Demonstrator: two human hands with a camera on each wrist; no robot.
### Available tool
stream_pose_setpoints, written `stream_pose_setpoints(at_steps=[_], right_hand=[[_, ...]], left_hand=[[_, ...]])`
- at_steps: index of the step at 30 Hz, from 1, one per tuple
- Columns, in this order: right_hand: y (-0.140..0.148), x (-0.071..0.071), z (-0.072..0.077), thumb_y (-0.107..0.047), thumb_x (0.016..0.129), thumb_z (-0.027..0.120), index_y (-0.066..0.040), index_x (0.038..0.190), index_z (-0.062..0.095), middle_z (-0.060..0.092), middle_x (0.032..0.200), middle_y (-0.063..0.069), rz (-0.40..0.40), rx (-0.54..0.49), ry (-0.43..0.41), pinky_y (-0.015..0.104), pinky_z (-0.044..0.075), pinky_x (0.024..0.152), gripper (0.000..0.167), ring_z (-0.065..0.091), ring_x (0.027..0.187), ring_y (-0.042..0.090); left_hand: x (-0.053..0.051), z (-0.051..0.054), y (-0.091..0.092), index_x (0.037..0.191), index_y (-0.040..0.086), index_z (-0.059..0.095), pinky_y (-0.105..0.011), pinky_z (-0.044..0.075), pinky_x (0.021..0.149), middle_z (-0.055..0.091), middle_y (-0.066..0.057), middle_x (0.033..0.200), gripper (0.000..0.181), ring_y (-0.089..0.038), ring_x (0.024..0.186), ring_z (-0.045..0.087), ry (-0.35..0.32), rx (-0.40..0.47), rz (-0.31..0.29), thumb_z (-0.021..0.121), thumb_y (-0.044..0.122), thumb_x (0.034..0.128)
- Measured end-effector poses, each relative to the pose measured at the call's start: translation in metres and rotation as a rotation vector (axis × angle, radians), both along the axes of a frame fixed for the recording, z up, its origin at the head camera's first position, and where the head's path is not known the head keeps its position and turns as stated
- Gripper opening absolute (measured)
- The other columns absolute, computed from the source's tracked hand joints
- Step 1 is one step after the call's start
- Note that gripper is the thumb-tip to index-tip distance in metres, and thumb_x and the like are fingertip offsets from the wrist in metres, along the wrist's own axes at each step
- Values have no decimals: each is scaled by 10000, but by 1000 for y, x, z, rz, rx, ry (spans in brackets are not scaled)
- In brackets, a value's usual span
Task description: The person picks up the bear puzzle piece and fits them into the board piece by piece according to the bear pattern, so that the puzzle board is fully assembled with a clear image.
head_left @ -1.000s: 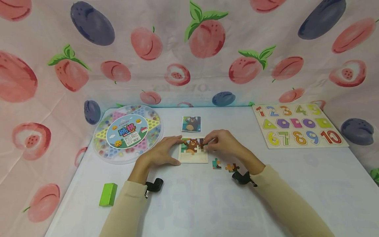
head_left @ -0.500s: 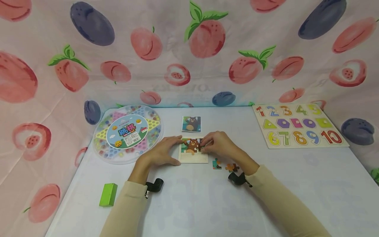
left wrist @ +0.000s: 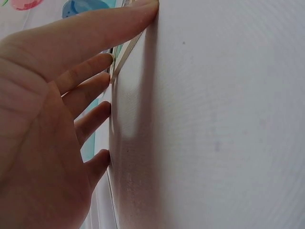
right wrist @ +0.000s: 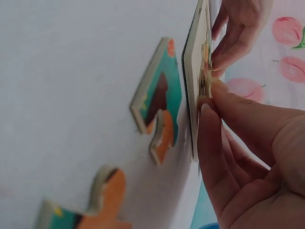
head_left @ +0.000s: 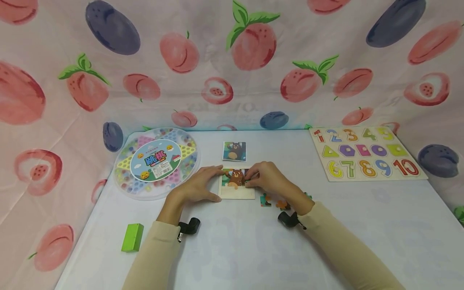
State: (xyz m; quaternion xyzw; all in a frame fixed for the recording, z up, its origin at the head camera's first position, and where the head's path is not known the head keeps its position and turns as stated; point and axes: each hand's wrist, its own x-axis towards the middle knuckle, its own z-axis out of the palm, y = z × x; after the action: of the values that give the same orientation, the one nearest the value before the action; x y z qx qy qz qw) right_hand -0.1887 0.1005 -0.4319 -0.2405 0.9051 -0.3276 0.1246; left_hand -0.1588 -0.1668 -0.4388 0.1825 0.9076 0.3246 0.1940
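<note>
You have two hands [head_left: 195, 187], two cameras [head_left: 190, 226], at least three loose pieces [head_left: 266, 200], one tray [head_left: 237, 194], card [head_left: 234, 151], block [head_left: 132, 237], board [head_left: 357, 172], disc [head_left: 156, 163].

- The person's left forearm [head_left: 156, 251] and right forearm [head_left: 349, 245] slant inward toward the far edge of the desk [head_left: 224, 249].
- The left hand [head_left: 195, 187] has its thumb spread wide from extended fingers.
- The right hand [head_left: 269, 176] pinches, thumb and index fingertips close together.

cropped puzzle piece [right wrist: 107, 205], cut-off right sleeve [head_left: 346, 243]
</note>
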Motion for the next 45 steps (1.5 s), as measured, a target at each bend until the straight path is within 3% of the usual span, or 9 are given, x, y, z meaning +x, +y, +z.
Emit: stream_pose_setpoints(at_steps=[8,15,22,36,45], right_hand=[[-2,-1,3,-159,845,832,-105,929,820,773,1051,78,-10,-2,-33,321,584,806,101,679,971,198],[-6,-4,4,-191,846,829,-130,912,818,776,1067,71,-56,79,-95,369,555,883,90,663,1053,226],[-7,-5,4,-217,850,830,-141,930,819,759,1112,75,-60,133,-91,422,550,958,111,660,1123,265],[-7,-2,2,-228,859,821,-153,944,813,747,1129,69,-63,135,-104,366,520,877,114,628,1015,205],[-1,-2,4,-230,890,788,-146,999,802,740,1134,67,-13,98,-111,325,515,820,139,625,967,181]], left_hand=[[1,3,1,1515,182,489,-555,210,1296,294,28,1700,830,-289,1591,213,-9,5,3,873,240,781],[2,6,1,1516,174,488,-561,220,1291,296,20,1700,837,-295,1585,225,-6,1,4,877,243,778],[1,5,1,1520,170,479,-550,222,1294,300,17,1698,849,-280,1587,223,-11,-6,9,880,260,777],[4,3,1,1504,151,500,-552,233,1289,303,7,1698,816,-295,1582,233,4,-24,-6,860,257,779],[5,0,1,1513,181,491,-589,225,1280,238,4,1722,813,-329,1584,212,28,-26,-11,854,281,793]])
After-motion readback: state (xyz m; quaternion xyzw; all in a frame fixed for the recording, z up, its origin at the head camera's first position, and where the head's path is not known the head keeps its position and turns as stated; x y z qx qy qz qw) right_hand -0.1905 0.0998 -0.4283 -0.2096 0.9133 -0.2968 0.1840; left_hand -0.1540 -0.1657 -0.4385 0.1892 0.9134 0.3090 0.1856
